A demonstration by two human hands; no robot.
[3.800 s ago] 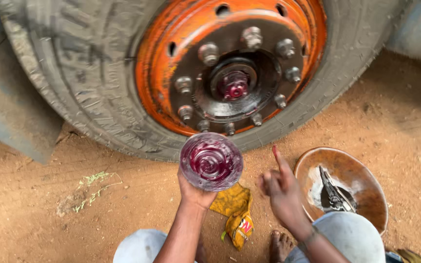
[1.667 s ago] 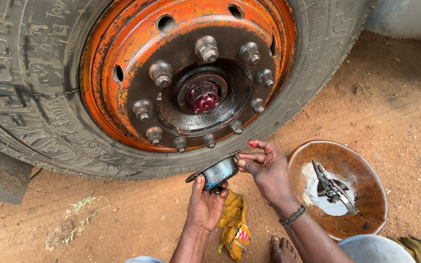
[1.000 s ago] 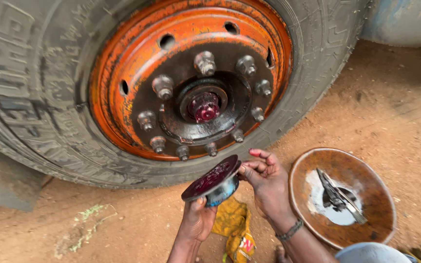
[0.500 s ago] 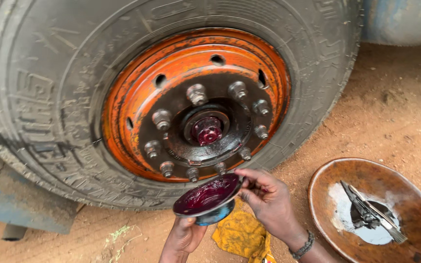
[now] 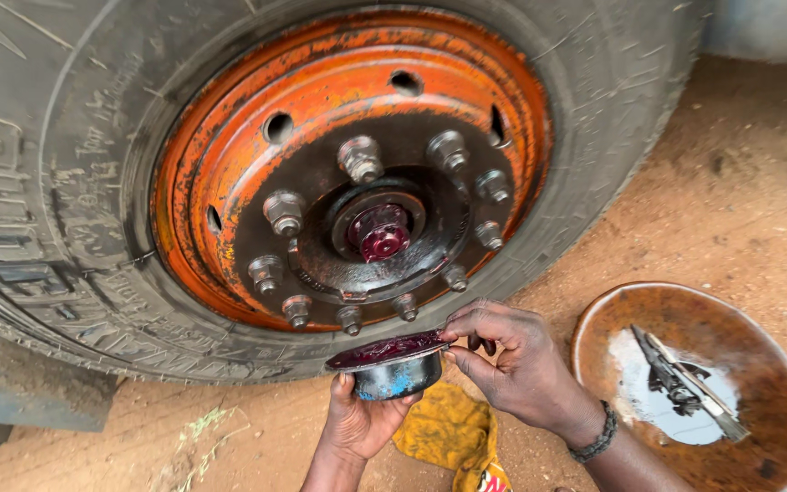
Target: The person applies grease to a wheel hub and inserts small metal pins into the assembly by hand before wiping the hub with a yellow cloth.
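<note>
Left hand [image 5: 362, 424] cups the hub cap [image 5: 392, 366] from beneath, fingers closed on its body; right hand [image 5: 514, 366] pinches the cap's rim, fingers curled. Landmark: wheel [image 5: 339, 182]. Cap, filled with dark red grease, sits just below its hub [image 5: 377, 232]. Rusty bowl [image 5: 758, 364] lower right; yellow cloth [image 5: 453, 437] underneath.

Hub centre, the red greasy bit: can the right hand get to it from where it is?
Probably yes. The right hand sits at the rim of the grease-filled cap, just below the hub centre, and nothing lies between them. But its fingers pinch the cap rim, which the left hand supports from beneath.
</note>
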